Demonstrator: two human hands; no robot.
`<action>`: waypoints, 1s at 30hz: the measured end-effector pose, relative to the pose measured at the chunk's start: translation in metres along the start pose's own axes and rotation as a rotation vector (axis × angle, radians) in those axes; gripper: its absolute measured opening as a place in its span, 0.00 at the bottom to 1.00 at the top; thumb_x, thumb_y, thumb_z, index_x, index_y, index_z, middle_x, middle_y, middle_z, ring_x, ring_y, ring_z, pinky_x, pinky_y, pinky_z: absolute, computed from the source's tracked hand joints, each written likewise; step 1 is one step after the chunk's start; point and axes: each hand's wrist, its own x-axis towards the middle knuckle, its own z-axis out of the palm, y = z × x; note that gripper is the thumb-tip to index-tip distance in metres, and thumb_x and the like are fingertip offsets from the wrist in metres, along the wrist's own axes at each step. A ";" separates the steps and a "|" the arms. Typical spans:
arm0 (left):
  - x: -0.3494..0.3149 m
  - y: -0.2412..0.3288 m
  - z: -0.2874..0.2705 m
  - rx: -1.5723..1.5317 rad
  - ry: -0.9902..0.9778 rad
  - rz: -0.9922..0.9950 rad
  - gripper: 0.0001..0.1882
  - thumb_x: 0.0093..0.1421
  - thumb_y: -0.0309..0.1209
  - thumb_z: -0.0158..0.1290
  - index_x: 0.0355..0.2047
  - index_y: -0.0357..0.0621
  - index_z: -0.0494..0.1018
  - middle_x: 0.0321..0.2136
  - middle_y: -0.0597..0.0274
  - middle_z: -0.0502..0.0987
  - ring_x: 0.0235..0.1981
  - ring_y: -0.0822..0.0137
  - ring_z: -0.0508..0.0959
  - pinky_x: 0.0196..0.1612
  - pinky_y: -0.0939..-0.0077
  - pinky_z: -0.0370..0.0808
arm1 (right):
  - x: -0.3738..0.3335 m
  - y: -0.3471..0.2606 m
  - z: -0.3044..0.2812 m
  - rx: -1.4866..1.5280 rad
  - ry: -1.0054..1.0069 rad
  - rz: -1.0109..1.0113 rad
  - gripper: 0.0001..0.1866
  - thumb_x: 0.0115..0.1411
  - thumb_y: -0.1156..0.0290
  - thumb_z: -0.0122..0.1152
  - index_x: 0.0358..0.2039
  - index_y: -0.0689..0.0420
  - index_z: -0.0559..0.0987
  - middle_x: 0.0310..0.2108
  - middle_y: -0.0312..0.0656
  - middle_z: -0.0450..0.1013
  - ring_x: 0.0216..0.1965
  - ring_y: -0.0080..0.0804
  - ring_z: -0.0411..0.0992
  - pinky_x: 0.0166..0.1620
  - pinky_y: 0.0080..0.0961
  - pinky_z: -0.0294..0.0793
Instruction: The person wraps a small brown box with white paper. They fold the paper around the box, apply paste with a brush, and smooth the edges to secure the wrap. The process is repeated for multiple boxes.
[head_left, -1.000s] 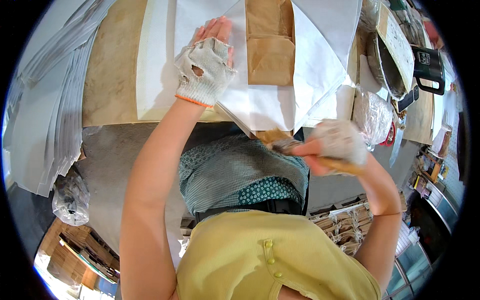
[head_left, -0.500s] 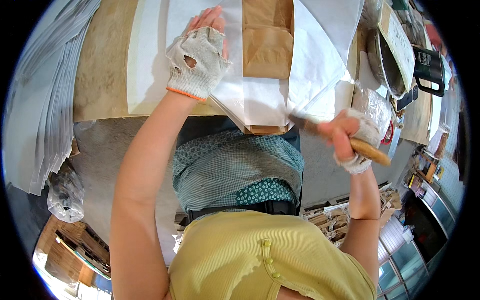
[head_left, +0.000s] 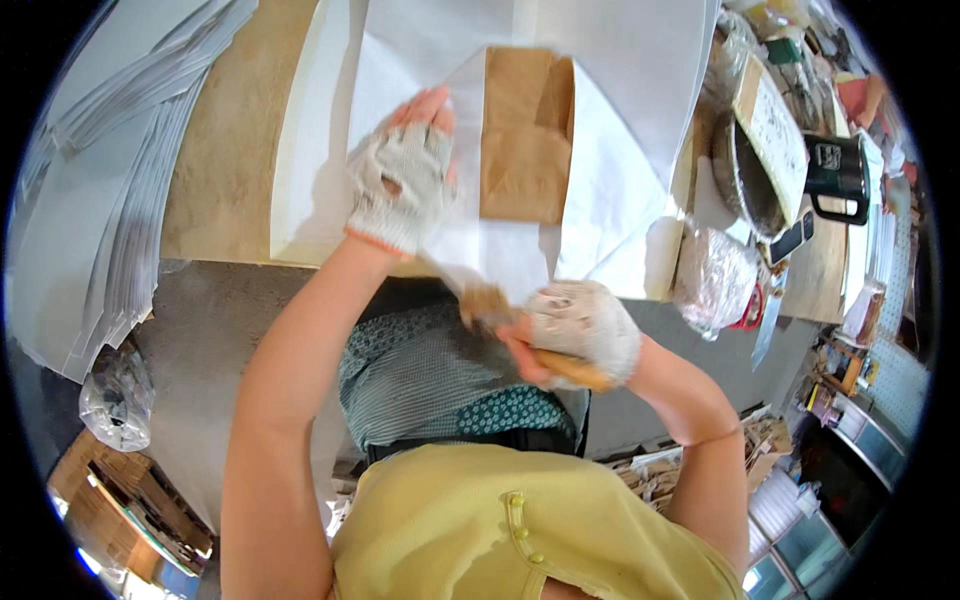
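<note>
My left hand (head_left: 403, 175), in a worn fingerless knit glove, lies flat with fingers stretched on white paper (head_left: 425, 120). Beside it is a folded piece with a brown paper panel (head_left: 525, 140) in the middle and white flaps at its sides, like the bottom of a paper bag. My right hand (head_left: 570, 335), gloved the same way, is closed round the wooden handle of a brush (head_left: 485, 306). The blurred brown bristles are at the near edge of the folded piece; whether they touch it I cannot tell.
A fanned stack of white sheets (head_left: 125, 190) hangs over the table's left side. On the right stand a round pan (head_left: 752, 180) with a board across it, a black mug (head_left: 838, 178), a phone (head_left: 792, 238), a clear plastic bag (head_left: 715, 275) and a knife blade (head_left: 768, 325).
My right hand has swept the brush leftward and slightly down, from the right side to the near edge of the folded piece. My left hand stays flat on the paper.
</note>
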 end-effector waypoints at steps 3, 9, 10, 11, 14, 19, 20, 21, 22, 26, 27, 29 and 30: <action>-0.025 0.012 -0.022 -0.074 -0.006 -0.030 0.29 0.56 0.27 0.48 0.60 0.33 0.65 0.64 0.51 0.65 0.64 0.57 0.66 0.68 0.67 0.60 | 0.003 0.004 -0.050 -0.233 -0.072 0.737 0.15 0.68 0.63 0.54 0.26 0.55 0.77 0.20 0.33 0.68 0.21 0.21 0.68 0.23 0.23 0.66; -0.031 0.018 -0.011 -0.058 -0.034 -0.072 0.30 0.52 0.22 0.52 0.57 0.30 0.65 0.66 0.52 0.62 0.65 0.54 0.65 0.69 0.64 0.59 | 0.025 0.069 -0.024 0.448 0.950 0.930 0.14 0.65 0.60 0.57 0.37 0.59 0.79 0.22 0.37 0.74 0.18 0.21 0.70 0.24 0.19 0.71; -0.030 0.018 -0.012 -0.070 0.000 -0.075 0.29 0.52 0.22 0.52 0.57 0.30 0.65 0.65 0.52 0.63 0.65 0.53 0.66 0.67 0.63 0.61 | 0.035 0.077 -0.028 0.433 0.892 0.866 0.16 0.65 0.57 0.56 0.36 0.59 0.79 0.21 0.38 0.74 0.18 0.21 0.70 0.23 0.19 0.70; -0.030 0.018 -0.011 -0.096 0.026 -0.069 0.29 0.52 0.21 0.52 0.56 0.31 0.65 0.64 0.52 0.64 0.64 0.52 0.66 0.66 0.62 0.63 | 0.042 0.085 -0.033 0.414 0.845 0.816 0.18 0.65 0.55 0.56 0.36 0.59 0.79 0.19 0.38 0.74 0.18 0.22 0.70 0.22 0.19 0.70; -0.034 0.018 -0.011 -0.104 0.069 -0.109 0.27 0.52 0.21 0.52 0.55 0.32 0.65 0.62 0.51 0.66 0.61 0.50 0.69 0.60 0.59 0.69 | 0.077 0.099 -0.062 0.601 0.696 0.895 0.20 0.61 0.53 0.57 0.35 0.60 0.78 0.17 0.42 0.73 0.16 0.26 0.70 0.21 0.20 0.69; -0.032 0.021 -0.009 -0.264 0.124 -0.181 0.24 0.53 0.22 0.52 0.52 0.32 0.66 0.58 0.49 0.68 0.58 0.45 0.71 0.51 0.56 0.75 | 0.091 0.069 -0.036 0.379 0.358 0.783 0.09 0.57 0.65 0.62 0.27 0.57 0.75 0.18 0.40 0.73 0.18 0.32 0.72 0.23 0.24 0.72; -0.031 0.021 -0.002 -0.254 0.108 -0.182 0.24 0.53 0.22 0.52 0.51 0.32 0.65 0.58 0.49 0.68 0.58 0.45 0.71 0.52 0.56 0.74 | 0.081 0.093 -0.024 0.220 0.406 0.555 0.09 0.56 0.67 0.62 0.26 0.56 0.74 0.18 0.39 0.73 0.19 0.33 0.73 0.24 0.24 0.72; -0.032 0.021 0.001 -0.244 0.094 -0.189 0.24 0.52 0.22 0.53 0.51 0.31 0.65 0.58 0.49 0.68 0.58 0.44 0.71 0.52 0.56 0.74 | 0.078 0.107 -0.019 0.062 0.441 0.323 0.08 0.55 0.69 0.63 0.24 0.56 0.73 0.18 0.39 0.73 0.20 0.35 0.73 0.25 0.24 0.73; -0.034 0.019 -0.003 -0.217 0.097 -0.173 0.24 0.52 0.22 0.53 0.51 0.31 0.65 0.58 0.49 0.68 0.58 0.45 0.71 0.52 0.57 0.74 | 0.092 0.093 -0.026 -0.055 0.409 0.259 0.09 0.53 0.70 0.65 0.22 0.55 0.72 0.20 0.38 0.72 0.22 0.36 0.73 0.27 0.28 0.73; -0.033 0.014 -0.007 -0.198 0.127 -0.107 0.23 0.51 0.22 0.53 0.49 0.30 0.67 0.58 0.50 0.68 0.57 0.45 0.72 0.52 0.58 0.75 | 0.119 0.108 -0.024 -0.591 0.422 -0.087 0.05 0.54 0.70 0.65 0.27 0.54 0.76 0.20 0.36 0.72 0.24 0.37 0.73 0.29 0.32 0.73; -0.033 0.013 -0.006 -0.210 0.135 -0.103 0.23 0.51 0.22 0.53 0.48 0.30 0.67 0.58 0.50 0.68 0.57 0.46 0.72 0.52 0.59 0.75 | 0.109 0.107 -0.032 -0.648 0.423 -0.153 0.06 0.54 0.70 0.65 0.31 0.55 0.78 0.22 0.38 0.72 0.24 0.35 0.72 0.28 0.29 0.72; -0.031 0.015 -0.015 -0.155 0.102 -0.116 0.22 0.51 0.22 0.52 0.49 0.30 0.67 0.58 0.50 0.68 0.57 0.47 0.72 0.52 0.59 0.75 | 0.082 0.105 -0.049 -0.740 0.416 -0.311 0.11 0.55 0.70 0.65 0.38 0.58 0.80 0.24 0.41 0.73 0.24 0.31 0.72 0.27 0.24 0.70; -0.030 0.017 -0.017 -0.138 0.087 -0.125 0.22 0.52 0.22 0.51 0.49 0.30 0.68 0.58 0.50 0.68 0.57 0.48 0.72 0.53 0.60 0.75 | 0.053 0.096 -0.056 -0.600 0.455 0.110 0.13 0.57 0.69 0.65 0.41 0.61 0.80 0.26 0.41 0.74 0.25 0.30 0.72 0.27 0.24 0.70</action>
